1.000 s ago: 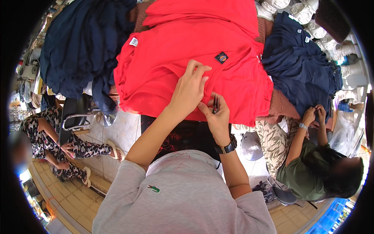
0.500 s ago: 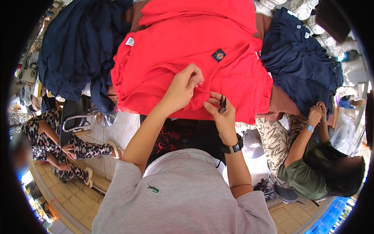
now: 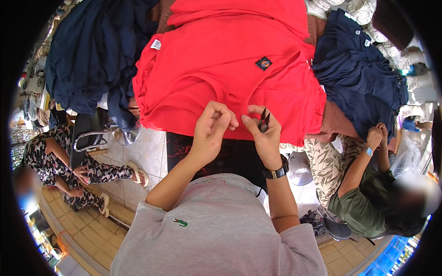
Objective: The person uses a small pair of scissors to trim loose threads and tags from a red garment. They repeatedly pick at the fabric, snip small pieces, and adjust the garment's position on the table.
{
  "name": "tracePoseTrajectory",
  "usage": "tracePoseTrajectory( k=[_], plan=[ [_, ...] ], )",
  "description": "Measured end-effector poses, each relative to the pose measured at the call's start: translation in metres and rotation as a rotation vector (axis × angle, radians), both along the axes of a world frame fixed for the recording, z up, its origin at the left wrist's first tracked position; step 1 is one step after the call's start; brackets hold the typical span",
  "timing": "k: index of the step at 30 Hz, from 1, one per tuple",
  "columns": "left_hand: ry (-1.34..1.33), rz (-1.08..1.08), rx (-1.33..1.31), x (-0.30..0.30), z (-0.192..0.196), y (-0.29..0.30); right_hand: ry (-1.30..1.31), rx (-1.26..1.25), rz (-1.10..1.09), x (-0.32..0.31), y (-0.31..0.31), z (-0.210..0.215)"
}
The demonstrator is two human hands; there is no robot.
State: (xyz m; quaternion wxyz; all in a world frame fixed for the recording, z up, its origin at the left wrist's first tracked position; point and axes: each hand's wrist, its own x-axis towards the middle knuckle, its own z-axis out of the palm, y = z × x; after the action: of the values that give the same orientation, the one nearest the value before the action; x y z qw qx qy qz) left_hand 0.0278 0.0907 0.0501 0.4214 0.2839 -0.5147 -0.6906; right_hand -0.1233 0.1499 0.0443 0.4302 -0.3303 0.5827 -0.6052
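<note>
Red garments (image 3: 198, 50) lie piled before me, the top one with its neckline spread and a dark label (image 3: 263, 63) near it. Over the pile's near edge, my left hand (image 3: 214, 131) is closed, thumb against curled fingers; anything it pinches is too small to make out. Just to its right, my right hand (image 3: 267, 138) carries black thread snips (image 3: 264, 120) between its fingers, blades pointing up. That hand's thumb and index finger come together at the red cloth's neckline; whether they grip the cloth or a thread is unclear.
Dark blue garments are heaped at left (image 3: 92, 60) and right (image 3: 354, 64). A co-worker in a green shirt (image 3: 361, 209) handles the right heap. Another person in patterned trousers (image 3: 110, 175) sits at left by a black chair (image 3: 87, 133). Red thread scraps (image 3: 184, 149) cling to my dark lap.
My left hand has drawn back toward me, off the red cloth to its near edge. My right hand, with the snips, stays almost in place. The view has shifted slightly.
</note>
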Motion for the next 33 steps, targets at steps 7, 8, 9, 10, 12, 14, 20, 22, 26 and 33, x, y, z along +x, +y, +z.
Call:
tracePoseTrajectory(
  k=[7,8,9,10,12,14,20,22,26,33],
  plan=[
    [-0.335,0.019,-0.170,-0.017,-0.001,-0.003,0.006,-0.017,-0.106,0.003,-0.005,-0.005],
    [-0.356,0.019,-0.161,-0.017,-0.003,-0.002,0.014,0.009,-0.109,0.001,-0.003,-0.006],
    [-0.377,0.011,-0.181,-0.018,-0.004,-0.001,0.022,0.035,-0.111,-0.001,0.000,-0.007],
    [-0.398,0.003,-0.200,-0.018,-0.006,-0.001,0.013,0.028,-0.115,-0.003,0.001,-0.005],
    [-0.449,0.010,-0.257,-0.018,-0.007,0.001,-0.008,0.015,-0.117,-0.007,0.004,0.001],
    [-0.504,0.032,-0.335,-0.021,-0.006,0.003,-0.002,0.004,-0.082,-0.011,0.010,0.003],
    [-0.599,0.202,-0.584,-0.034,-0.010,0.009,0.215,0.042,0.004,-0.009,0.035,0.009],
    [-0.544,0.225,-0.646,-0.038,-0.021,0.008,0.310,-0.101,0.019,-0.003,0.040,0.008],
    [-0.429,0.269,-0.721,-0.035,-0.024,0.005,0.411,-0.170,0.134,0.007,0.048,0.025],
    [-0.093,0.110,0.079,0.003,-0.019,-0.005,0.376,0.122,0.174,-0.003,0.037,0.033]
  ],
)
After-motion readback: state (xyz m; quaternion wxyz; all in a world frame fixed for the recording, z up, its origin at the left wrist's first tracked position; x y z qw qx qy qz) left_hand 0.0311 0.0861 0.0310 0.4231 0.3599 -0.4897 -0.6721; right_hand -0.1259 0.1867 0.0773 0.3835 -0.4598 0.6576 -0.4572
